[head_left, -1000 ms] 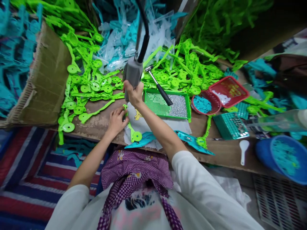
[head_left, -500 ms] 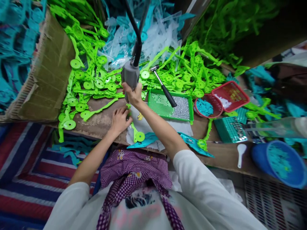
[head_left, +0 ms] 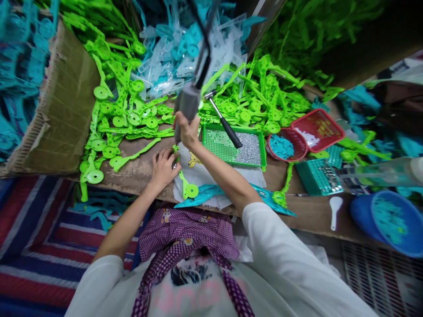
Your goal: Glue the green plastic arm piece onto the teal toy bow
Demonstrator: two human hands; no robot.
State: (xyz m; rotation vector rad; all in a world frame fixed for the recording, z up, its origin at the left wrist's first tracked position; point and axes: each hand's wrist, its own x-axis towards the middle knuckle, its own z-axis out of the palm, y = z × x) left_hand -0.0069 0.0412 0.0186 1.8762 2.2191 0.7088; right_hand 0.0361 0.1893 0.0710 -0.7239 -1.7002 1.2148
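Note:
My right hand [head_left: 189, 128] is wrapped round a grey electric screwdriver [head_left: 187, 102] that hangs from a black cable. The tool points down, its tip close to the upper end of a lime-green plastic part [head_left: 189, 188]. My left hand [head_left: 166, 165] is closed on that part's narrow arm, pressing it on a white cloth [head_left: 214, 200] with a yellow cartoon print. The part's round disc end lies toward me. A long turquoise plastic piece [head_left: 201, 196] rests at the table's front edge, partly under my right forearm.
A green tray [head_left: 266, 152] holds small metal screws, with a hammer [head_left: 226, 125] across it. Red baskets [head_left: 327, 132], a teal box [head_left: 310, 180], a white spoon [head_left: 335, 211] and a blue bucket [head_left: 360, 215] stand right. Lime-green parts [head_left: 132, 103] pile behind; a cardboard box [head_left: 66, 105] stands left.
The screwdriver's top has tilted to the right, and my right hand has shifted slightly right with it. My left hand stays on the green part.

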